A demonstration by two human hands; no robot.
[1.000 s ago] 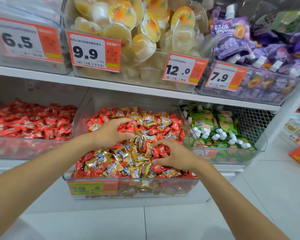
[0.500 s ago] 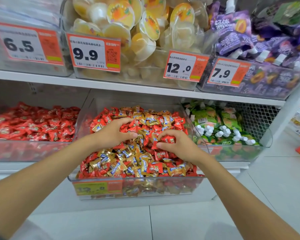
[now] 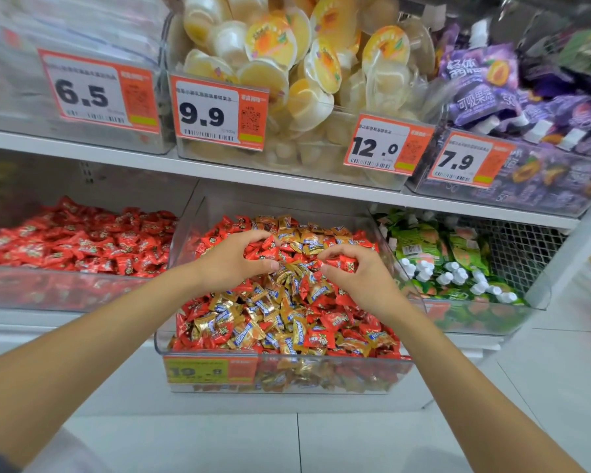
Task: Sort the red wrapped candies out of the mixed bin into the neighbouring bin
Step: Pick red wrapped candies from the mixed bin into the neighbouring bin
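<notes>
A clear mixed bin (image 3: 287, 377) on the lower shelf holds red wrapped candies (image 3: 325, 332) and gold ones (image 3: 249, 331) jumbled together. My left hand (image 3: 234, 257) rests curled on the pile near the middle, fingers cupped over red candies. My right hand (image 3: 359, 271) hovers just beside it, pinching a red wrapped candy (image 3: 343, 262) between thumb and fingers. To the left stands the neighbouring bin (image 3: 48, 288), filled only with red candies (image 3: 79, 244).
A bin of green drink pouches (image 3: 458, 268) sits to the right of the mixed bin. The upper shelf (image 3: 253, 180) carries jelly cups (image 3: 304, 70) and purple pouches (image 3: 512, 97) behind orange price tags. White tiled floor (image 3: 321, 445) lies below.
Both hands have shifted further back over the pile. My right hand has lifted a red candy off the heap and holds it pinched. The view has moved closer to the shelf.
</notes>
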